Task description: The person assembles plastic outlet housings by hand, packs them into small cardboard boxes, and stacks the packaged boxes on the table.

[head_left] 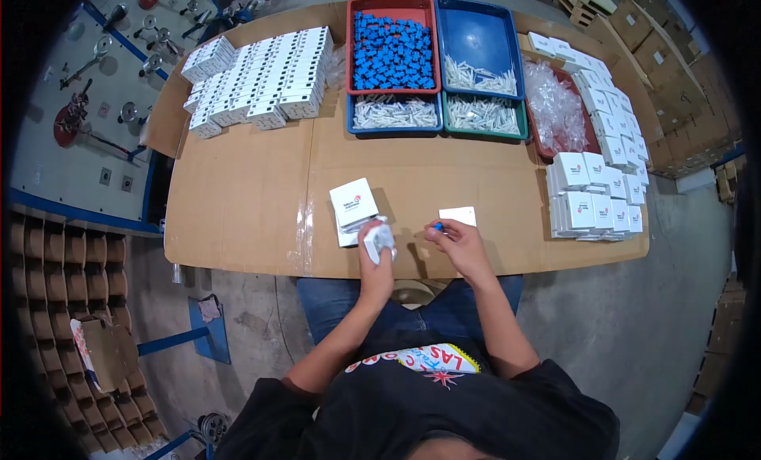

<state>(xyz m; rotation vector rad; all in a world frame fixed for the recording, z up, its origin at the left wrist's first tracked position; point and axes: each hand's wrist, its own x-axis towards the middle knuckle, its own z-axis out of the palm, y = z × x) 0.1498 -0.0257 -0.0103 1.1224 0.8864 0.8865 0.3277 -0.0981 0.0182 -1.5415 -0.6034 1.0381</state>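
My left hand (376, 276) is closed around a white device in clear plastic wrap (379, 240), just above the cardboard tabletop. Between the thumb and fingers of my right hand (464, 254) is a small blue piece (437, 226). Beside my left hand, a white box with a red logo (353, 202) rests on other white material, partly hidden. A flat white card or box (458, 215) lies just behind my right fingers.
A red tray (435, 56) holds many blue pieces. Blue (476, 24), lower blue (396, 132) and green (485, 135) trays hold small white pieces. White boxes stand stacked left (265, 76) and right (590, 210). Clear bags (555, 103) fill another red tray.
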